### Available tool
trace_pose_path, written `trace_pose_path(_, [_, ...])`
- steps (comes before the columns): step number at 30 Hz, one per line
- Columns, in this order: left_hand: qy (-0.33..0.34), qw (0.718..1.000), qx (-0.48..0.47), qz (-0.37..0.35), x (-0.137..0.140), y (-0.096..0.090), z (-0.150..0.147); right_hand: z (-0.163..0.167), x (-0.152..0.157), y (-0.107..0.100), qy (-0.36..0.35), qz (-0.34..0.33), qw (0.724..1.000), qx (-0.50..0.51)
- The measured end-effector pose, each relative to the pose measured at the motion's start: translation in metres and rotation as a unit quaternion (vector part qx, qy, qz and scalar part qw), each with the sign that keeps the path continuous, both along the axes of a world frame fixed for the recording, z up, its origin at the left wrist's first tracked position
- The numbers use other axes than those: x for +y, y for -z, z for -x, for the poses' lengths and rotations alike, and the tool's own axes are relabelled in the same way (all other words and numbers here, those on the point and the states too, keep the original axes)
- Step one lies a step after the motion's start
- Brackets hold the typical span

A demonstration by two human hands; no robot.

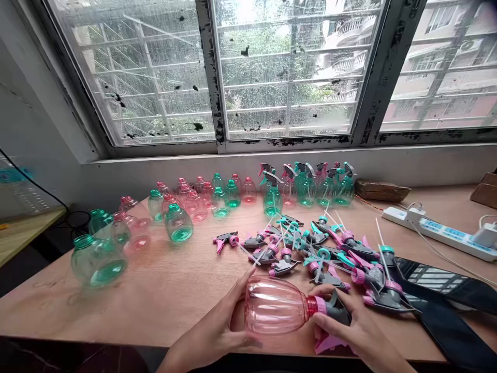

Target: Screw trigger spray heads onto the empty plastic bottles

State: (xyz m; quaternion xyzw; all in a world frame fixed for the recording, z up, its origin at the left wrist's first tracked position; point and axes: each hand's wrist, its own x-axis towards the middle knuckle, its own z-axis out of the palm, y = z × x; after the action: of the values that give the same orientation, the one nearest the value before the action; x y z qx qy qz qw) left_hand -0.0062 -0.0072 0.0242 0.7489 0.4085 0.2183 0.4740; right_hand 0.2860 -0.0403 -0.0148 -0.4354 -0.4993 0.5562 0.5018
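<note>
A clear pink spray bottle (274, 305) lies on its side between my two hands, just above the table's front edge. My left hand (223, 324) is wrapped round its base end. At the neck, my right hand (353, 321) grips the grey and pink trigger spray head (334, 311), which sits against the bottle's mouth; whether it is screwed tight I cannot tell. A pink trigger shows below my right fingers. Just beyond my hands lies a heap of loose spray heads (306, 243) in pink, teal and grey, with white dip tubes sticking out.
Open pink and green bottles (178, 223) stand at the left and back of the wooden table (171, 290). Several bottles with spray heads (306, 186) stand by the window wall. On the right are a power strip (442, 230), dark glossy panels (446, 305) and a brown block (382, 190).
</note>
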Motion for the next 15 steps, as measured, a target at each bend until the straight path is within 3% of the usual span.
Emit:
trace_pose_path(10, [0.025, 0.997, -0.063, 0.031, 0.0028, 0.0023, -0.001, -0.002, 0.0016, 0.004, -0.011, -0.017, 1.0, 0.007])
trace_pose_path(15, [0.031, 0.999, -0.022, 0.001, 0.0025, 0.0031, 0.0014, -0.002, 0.0012, 0.0027, -0.01, -0.011, 1.0, 0.002])
